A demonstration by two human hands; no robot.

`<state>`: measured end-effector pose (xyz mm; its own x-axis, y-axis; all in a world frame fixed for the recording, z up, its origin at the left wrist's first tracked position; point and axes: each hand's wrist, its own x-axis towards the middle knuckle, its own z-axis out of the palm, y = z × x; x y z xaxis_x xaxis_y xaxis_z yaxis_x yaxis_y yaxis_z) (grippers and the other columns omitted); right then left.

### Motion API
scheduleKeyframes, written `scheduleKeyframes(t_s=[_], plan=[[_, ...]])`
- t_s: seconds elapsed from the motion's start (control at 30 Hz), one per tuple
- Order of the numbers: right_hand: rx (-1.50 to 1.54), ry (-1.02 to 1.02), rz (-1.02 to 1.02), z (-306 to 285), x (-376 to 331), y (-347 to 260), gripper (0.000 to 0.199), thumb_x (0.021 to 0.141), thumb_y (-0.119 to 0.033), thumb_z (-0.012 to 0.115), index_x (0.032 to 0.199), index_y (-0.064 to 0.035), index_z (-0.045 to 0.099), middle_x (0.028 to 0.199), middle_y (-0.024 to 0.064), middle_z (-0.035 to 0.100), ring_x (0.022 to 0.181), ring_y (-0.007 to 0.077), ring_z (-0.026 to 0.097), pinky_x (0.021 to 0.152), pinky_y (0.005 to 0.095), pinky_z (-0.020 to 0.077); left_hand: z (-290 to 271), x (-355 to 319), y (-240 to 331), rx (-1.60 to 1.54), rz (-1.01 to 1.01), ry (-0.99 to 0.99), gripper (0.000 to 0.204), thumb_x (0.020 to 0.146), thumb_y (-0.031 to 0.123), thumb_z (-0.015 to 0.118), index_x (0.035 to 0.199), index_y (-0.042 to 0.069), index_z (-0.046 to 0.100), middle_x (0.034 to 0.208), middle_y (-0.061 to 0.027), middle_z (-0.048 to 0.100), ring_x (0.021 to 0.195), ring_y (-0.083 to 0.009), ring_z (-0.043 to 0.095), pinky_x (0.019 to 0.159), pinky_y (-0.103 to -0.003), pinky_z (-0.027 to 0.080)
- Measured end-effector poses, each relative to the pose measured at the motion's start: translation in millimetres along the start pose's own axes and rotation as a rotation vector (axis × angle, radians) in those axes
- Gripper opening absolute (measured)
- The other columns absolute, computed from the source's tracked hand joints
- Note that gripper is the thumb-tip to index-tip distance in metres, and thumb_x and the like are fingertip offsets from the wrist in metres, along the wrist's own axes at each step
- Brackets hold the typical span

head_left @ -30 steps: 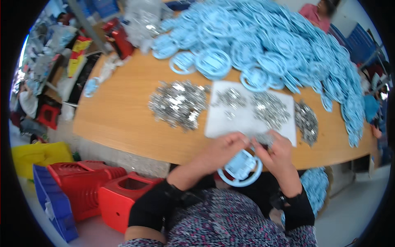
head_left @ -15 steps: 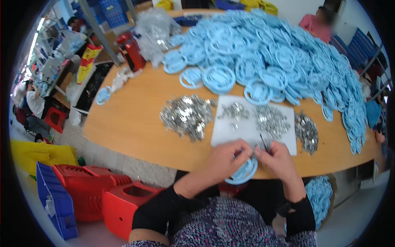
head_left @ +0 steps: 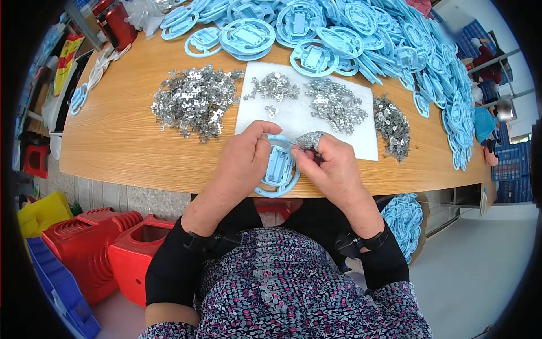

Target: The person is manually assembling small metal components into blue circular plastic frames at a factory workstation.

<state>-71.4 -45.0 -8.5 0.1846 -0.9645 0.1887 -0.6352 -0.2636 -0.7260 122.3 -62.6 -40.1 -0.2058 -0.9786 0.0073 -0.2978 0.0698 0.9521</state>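
My left hand (head_left: 240,161) grips the upper left rim of a light blue oval plastic part (head_left: 279,166) with a recessed middle, held at the table's front edge. My right hand (head_left: 336,169) is closed in a pinch around a thin tool with a grey, textured end (head_left: 309,139); its tip is by the part's upper right rim and its exact kind is unclear. Beyond the hands lies a white sheet (head_left: 251,116) bearing a small heap of metal pieces (head_left: 275,86) and a larger metal heap (head_left: 336,104). One loose metal piece (head_left: 271,111) lies nearer my left hand.
A big metal pile (head_left: 195,101) lies left of the sheet, another metal pile (head_left: 390,129) right. A mound of blue parts (head_left: 361,45) covers the table's back. Red stools (head_left: 132,248) and a blue bin (head_left: 59,282) stand lower left; a container of blue parts (head_left: 403,220) stands lower right.
The view has tilted downward, so the table things appear higher. My hands have drawn apart a little, and the blue part now shows its recessed face between them. The tool remains in my right hand.
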Motion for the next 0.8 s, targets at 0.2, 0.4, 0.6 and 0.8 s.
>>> scheduleKeyframes(t_s=[0.2, 0.4, 0.6, 0.8], plan=[[-0.198, -0.043, -0.102, 2, 7, -10, 0.023, 0.085, -0.019, 0.074, 0.076, -0.0022, 0.06, 0.07, 0.0147, 0.061, 0.064, 0.0351, 0.063, 0.057, 0.0435, 0.0486, -4, 2, 3, 0.041, -0.021, -0.022, 0.025, 0.101, 0.009, 0.044, 0.114, 0.002, 0.064, 0.078, -0.0087, 0.065, 0.07, -0.0129, 0.059, 0.065, -0.03, 0.047], [-0.276, -0.081, -0.169, 2, 7, -17, 0.02, 0.084, -0.017, 0.073, 0.079, -0.002, 0.061, 0.076, 0.0153, 0.062, 0.069, 0.0365, 0.064, 0.061, 0.0451, 0.0509, -6, 1, 1, 0.034, -0.021, -0.04, 0.025, 0.102, 0.01, 0.043, 0.115, 0.002, 0.063, 0.085, -0.0117, 0.067, 0.077, -0.0155, 0.062, 0.071, -0.031, 0.049], [-0.293, -0.125, -0.171, -3, 9, -18, 0.02, 0.086, -0.018, 0.069, 0.077, -0.0031, 0.06, 0.076, 0.0135, 0.061, 0.071, 0.0351, 0.064, 0.064, 0.0449, 0.0518, -2, 1, -5, -0.019, -0.068, -0.062, 0.026, 0.102, 0.008, 0.043, 0.117, 0.002, 0.063, 0.087, -0.0048, 0.065, 0.078, -0.0085, 0.058, 0.07, -0.027, 0.048], [-0.371, -0.141, -0.184, -7, 12, -22, 0.017, 0.087, -0.019, 0.067, 0.079, -0.0044, 0.062, 0.079, 0.0128, 0.063, 0.075, 0.0348, 0.066, 0.067, 0.0452, 0.0533, 1, 4, -6, -0.049, -0.052, -0.02, 0.026, 0.098, 0.007, 0.045, 0.115, 0.001, 0.064, 0.078, -0.0126, 0.065, 0.07, -0.0169, 0.061, 0.067, -0.032, 0.049]])
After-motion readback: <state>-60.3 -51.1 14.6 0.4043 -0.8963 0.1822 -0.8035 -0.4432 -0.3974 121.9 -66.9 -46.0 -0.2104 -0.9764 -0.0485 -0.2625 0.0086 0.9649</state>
